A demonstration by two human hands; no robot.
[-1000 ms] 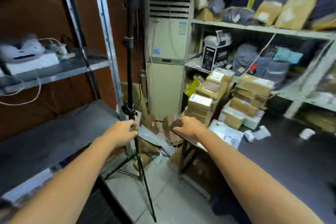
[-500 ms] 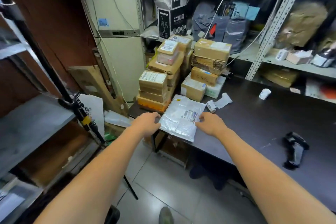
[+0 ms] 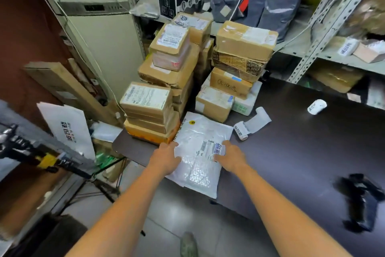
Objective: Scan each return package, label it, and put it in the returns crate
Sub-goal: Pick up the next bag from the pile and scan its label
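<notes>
While both hands are on the white mailer (image 3: 193,134), notes from the head cam, the only view. Mailer lies flat on the near-left corner of the dark table (image 3: 291,152). Its near end hangs past the table edge and its far end is just beside the stacked boxes (image 3: 149,104).

L hand (image 3: 165,157) is on the mailer's left edge, fingers laid fairly straight and pressing down; thumb hidden. R hand (image 3: 231,157) is at the right side, fingertips on a small blue-printed sticker (image 3: 218,149) next to the printed shipping label. Can't tell if the R fingers pinch the sticker or press it flat: blur, and the hand covers part of it.

Label roll (image 3: 241,132) w/ a loose strip lies on the table just beyond the mailer's far-right corner. 2nd roll (image 3: 316,106) is further out to the right. Black scanner (image 3: 362,202), blurred, is on the table well apart to the right. No crate in view.

Step in hand, my read: sticking on the returns label. To do it well:
- Bear down w/ L hand so the slick plastic doesn't slide or bunch.
- Lay the sticker from one edge and smooth it across, so no bubbles or creases.
- Keep it off the barcode.
- Overhang is a worry: pressure near the unsupported end could tip the mailer off, so better to pull it fully onto the table.
- Bag looks soft, so press over a firm spot.
</notes>
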